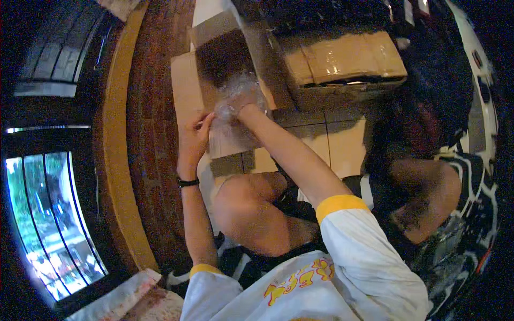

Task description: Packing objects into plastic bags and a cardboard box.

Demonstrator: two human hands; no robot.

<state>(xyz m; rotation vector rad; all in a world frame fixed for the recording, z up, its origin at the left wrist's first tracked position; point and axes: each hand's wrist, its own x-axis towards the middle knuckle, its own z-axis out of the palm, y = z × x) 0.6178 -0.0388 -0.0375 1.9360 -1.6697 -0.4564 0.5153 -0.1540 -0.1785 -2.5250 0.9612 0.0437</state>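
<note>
An opened cardboard box (184,80) stands in front of me with its flaps spread. Crumpled clear plastic wrap (243,85) bulges at the box's near side. My right hand (247,107) reaches into this wrap, and its fingers are hidden among the shiny folds. Just left of it, by the near left flap, my left hand (199,134) is closed in a pinch at the wrap's edge. A dark band circles the left wrist. What lies deeper in the box is in shadow.
Another cardboard box (348,59), taped shut and dented, sits to the right. Light tiles (308,139) lie between the boxes and my bent leg (257,214). Reddish-brown brick flooring (152,107) runs along the left, bordered by a tan strip (115,123). A barred window (56,214) is farther left.
</note>
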